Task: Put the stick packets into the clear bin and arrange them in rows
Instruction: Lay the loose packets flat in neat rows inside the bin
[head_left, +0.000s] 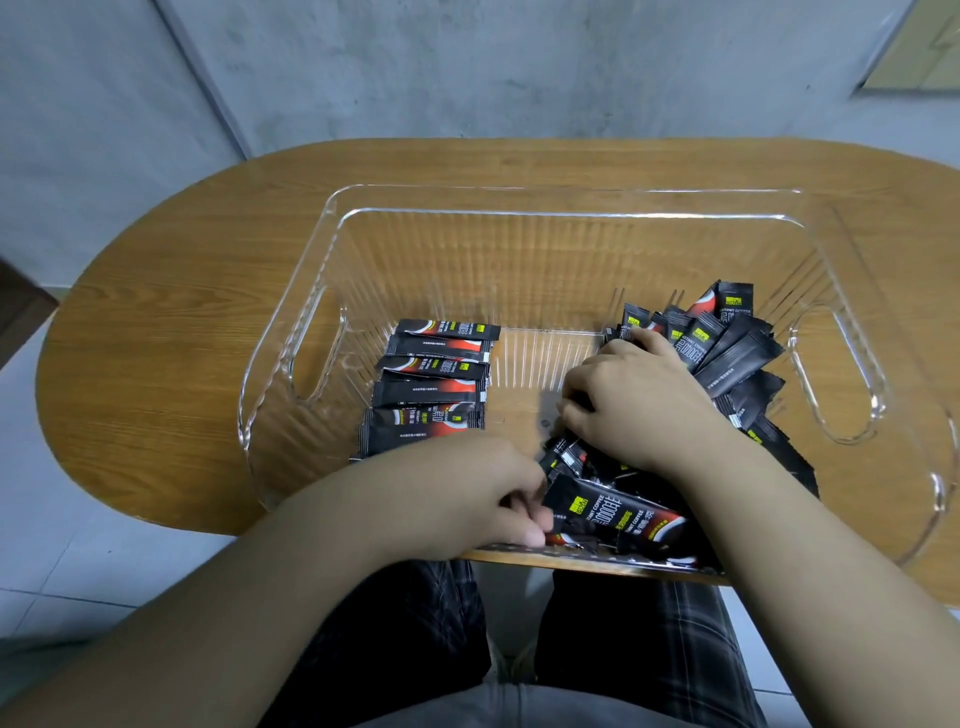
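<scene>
A clear ribbed bin (561, 213) stands on the wooden table. Along its left side lies a row of black stick packets (434, 384), stacked flat one behind another. A loose heap of black packets (737, 348) fills the right side. My right hand (639, 400) lies on the heap with its fingers curled round some packets at the heap's left edge. My left hand (488, 493) is at the bin's near edge and pinches the end of one black packet (618, 517) that lies at the front of the heap.
The oval wooden table (171, 291) extends left and right of the bin. Beyond it is a grey wall (467, 67). My legs in plaid trousers (415, 639) are under the near table edge, above a tiled floor.
</scene>
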